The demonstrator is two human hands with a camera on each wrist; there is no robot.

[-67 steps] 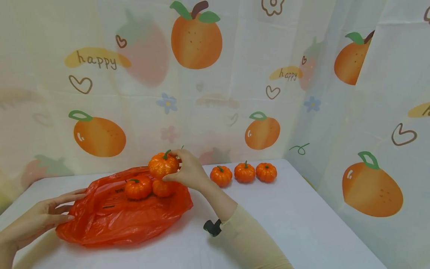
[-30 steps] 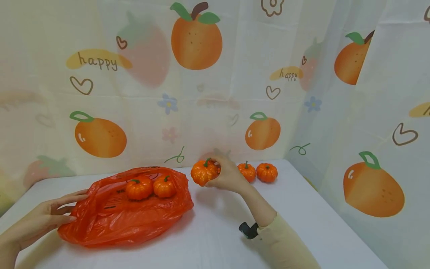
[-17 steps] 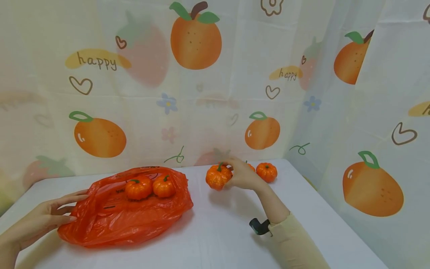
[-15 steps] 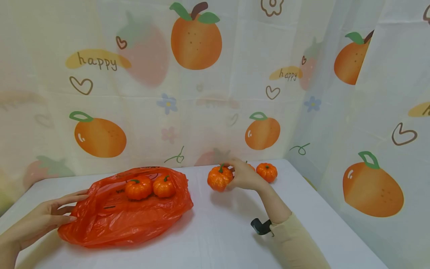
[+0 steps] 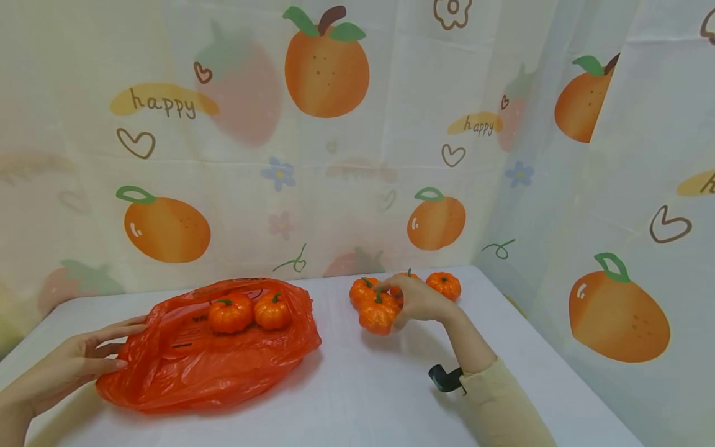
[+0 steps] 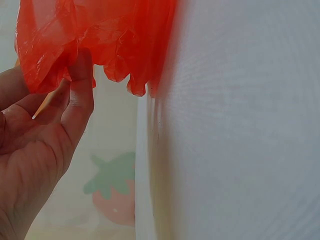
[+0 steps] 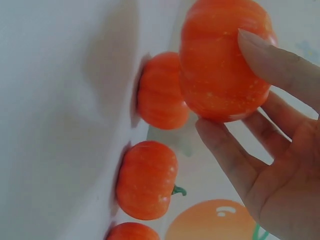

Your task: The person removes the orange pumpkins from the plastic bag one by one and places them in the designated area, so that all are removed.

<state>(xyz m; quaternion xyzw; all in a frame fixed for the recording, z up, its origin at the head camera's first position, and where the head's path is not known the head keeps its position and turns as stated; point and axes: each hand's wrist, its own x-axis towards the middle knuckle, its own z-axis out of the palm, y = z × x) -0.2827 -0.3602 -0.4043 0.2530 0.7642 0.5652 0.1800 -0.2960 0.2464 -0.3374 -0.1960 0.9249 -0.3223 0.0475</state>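
Note:
My right hand (image 5: 419, 300) grips a small orange toy pumpkin (image 5: 378, 313) with a green stem, thumb on one side and fingers on the other. In the right wrist view, this pumpkin (image 7: 225, 65) hangs apart from the white table. Behind it stand three more: a left pumpkin (image 5: 360, 288) partly covered by it, a middle pumpkin (image 5: 412, 274) mostly hidden by my hand, and a right pumpkin (image 5: 444, 287). My left hand (image 5: 69, 366) pinches the edge of a red plastic bag (image 5: 218, 372). Two pumpkins, one larger (image 5: 231, 313) and one smaller (image 5: 272, 311), lie in its mouth.
The white table (image 5: 357, 397) ends at a hanging curtain (image 5: 346, 161) printed with fruit, hearts and words. A second curtain side (image 5: 625, 186) borders the table on the right. A black strap mount (image 5: 445, 378) sits on my right wrist.
My right hand has carried the pumpkin from above the bag to the right, then lower and nearer, in front of the row. The left hand stays at the bag's edge.

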